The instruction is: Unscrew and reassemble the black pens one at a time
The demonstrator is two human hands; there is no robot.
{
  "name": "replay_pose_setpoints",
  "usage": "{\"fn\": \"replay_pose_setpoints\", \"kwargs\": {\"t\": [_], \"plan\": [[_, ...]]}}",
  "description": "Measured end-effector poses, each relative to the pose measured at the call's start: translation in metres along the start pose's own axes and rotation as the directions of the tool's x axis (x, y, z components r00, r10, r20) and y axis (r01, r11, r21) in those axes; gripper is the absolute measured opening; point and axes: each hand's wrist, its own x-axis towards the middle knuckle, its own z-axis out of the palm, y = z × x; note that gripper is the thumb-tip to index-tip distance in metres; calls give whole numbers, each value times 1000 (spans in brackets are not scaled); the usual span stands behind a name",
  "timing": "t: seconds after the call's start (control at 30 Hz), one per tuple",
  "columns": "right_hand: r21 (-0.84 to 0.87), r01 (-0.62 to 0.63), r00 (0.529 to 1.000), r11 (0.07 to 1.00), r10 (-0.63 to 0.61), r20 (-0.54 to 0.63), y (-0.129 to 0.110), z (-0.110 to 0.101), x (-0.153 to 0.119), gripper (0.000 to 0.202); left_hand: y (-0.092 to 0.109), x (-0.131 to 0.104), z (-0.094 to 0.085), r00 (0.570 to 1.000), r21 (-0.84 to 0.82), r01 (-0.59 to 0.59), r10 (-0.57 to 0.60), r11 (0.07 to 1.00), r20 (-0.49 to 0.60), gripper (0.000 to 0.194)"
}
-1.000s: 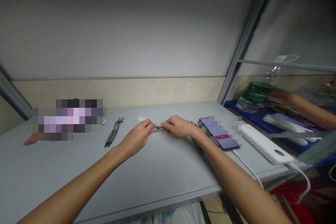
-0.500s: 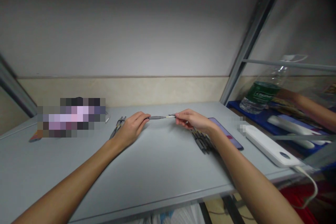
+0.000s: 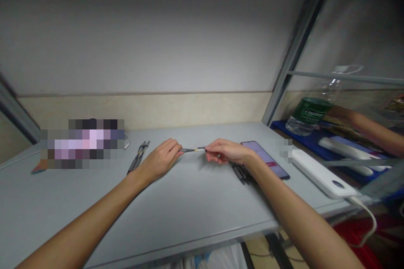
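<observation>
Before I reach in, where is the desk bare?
The desk is bare between the forearms, from the held pen to the front edge, and outside the left forearm. It is crowded by the right hand: pens and phone sit close.

Person's left hand (image 3: 162, 159) and right hand (image 3: 226, 151) both bare. Slim fingers (image 3: 174, 148), nails too small to make out. Just behind the fingers, smooth backs of hands, then narrow, uncovered left wrist (image 3: 134, 178) and right wrist (image 3: 250, 158). Farther back from the fingers, left forearm (image 3: 86, 214) and right forearm (image 3: 293, 206): bare, slender, widening gradually away from the hands.
</observation>
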Motion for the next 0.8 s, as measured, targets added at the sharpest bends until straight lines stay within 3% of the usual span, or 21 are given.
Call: {"fn": "replay_pose_setpoints", "kwargs": {"t": [0.13,0.47,0.67,0.8], "plan": [[45,9,1000,999,-8,-20,2,6,4,41,-1,-3,6,1000,70,13,-14,997,11,25],[36,127,992,991,-125,-35,14,16,14,36,-1,-10,7,991,-46,116,-112,992,76,27],[-270,221,951,937,-268,-151,6,20,11,32,0,-10,6,960,-208,269,-243,940,142,32],[-602,283,870,746,-465,-167,6,16,14,30,1,-4,3,910,-362,410,-346,837,230,37]]}}
